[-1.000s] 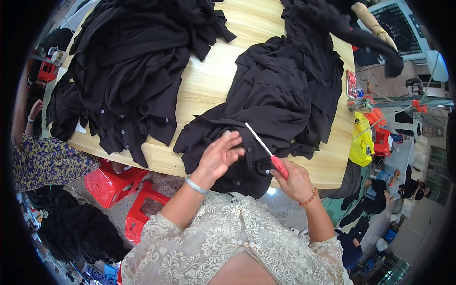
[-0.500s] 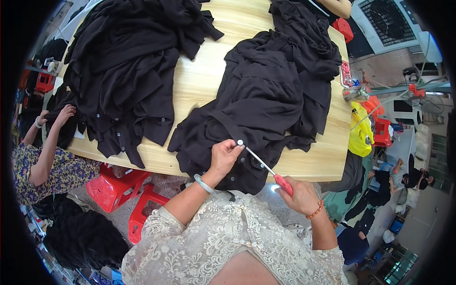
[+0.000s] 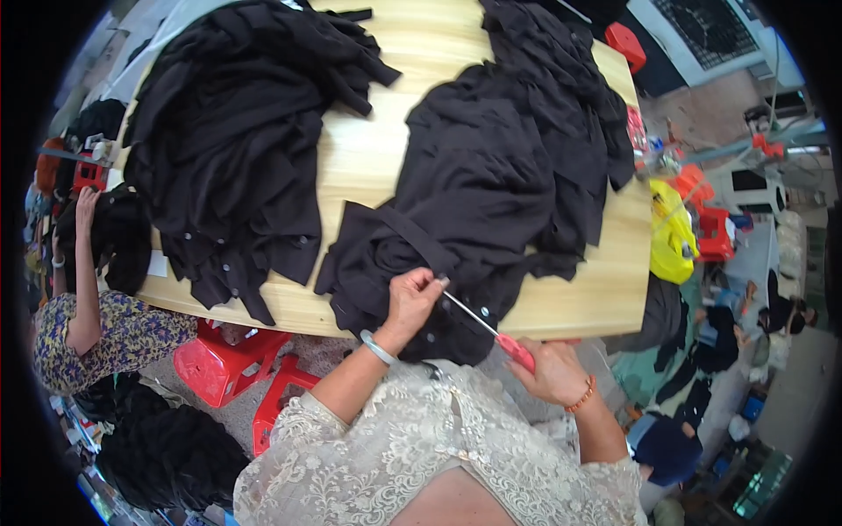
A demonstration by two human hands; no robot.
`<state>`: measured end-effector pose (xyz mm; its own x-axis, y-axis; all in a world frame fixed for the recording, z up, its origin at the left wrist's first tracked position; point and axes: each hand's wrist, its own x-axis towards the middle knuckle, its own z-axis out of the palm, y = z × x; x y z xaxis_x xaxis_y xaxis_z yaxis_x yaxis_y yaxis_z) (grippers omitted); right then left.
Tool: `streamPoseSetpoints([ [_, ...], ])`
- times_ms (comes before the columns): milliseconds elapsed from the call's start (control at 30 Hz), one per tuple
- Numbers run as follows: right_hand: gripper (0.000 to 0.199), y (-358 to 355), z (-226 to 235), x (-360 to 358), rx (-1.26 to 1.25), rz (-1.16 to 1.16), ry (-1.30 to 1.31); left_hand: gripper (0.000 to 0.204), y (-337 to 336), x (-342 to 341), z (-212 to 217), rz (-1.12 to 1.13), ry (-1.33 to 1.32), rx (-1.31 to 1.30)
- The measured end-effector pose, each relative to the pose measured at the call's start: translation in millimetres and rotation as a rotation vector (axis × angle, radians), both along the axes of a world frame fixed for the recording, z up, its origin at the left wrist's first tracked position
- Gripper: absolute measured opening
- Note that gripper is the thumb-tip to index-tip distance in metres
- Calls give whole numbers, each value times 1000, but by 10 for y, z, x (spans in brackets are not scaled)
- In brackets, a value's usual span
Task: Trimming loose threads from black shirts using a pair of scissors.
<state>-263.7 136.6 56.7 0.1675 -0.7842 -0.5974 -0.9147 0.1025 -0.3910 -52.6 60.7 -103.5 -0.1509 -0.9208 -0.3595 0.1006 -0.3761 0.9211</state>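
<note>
A black garment (image 3: 478, 167) with small buttons along its edge lies bunched on the wooden table in front of me. My left hand (image 3: 410, 307) pinches its edge between thumb and fingers, right at a button. In my right hand (image 3: 551, 373) is a red-handled, screwdriver-like tool (image 3: 478, 320) with a long thin metal shaft. Its tip reaches the cloth beside my left fingertips. The exact contact there is too small to make out. Another button (image 3: 485, 312) shows close to the shaft.
Another heap of black buttoned garments (image 3: 232, 149) covers the left of the wooden table (image 3: 360, 149). A co-worker's arm (image 3: 83, 280) is raised over black cloth at far left. Red stools (image 3: 224, 359) stand below the front edge. A yellow bag (image 3: 671, 232) hangs by the right edge.
Both my hands and the tool sit slightly lower, with the tip still by the pinched edge. At left, the co-worker's arm has risen. The whole view has shifted a little.
</note>
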Motion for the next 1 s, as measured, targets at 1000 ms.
streamPoseSetpoints([
  [1000,23,-901,-469,468,-571,-267,6,28,-3176,5612,1997,643,168,-509],
])
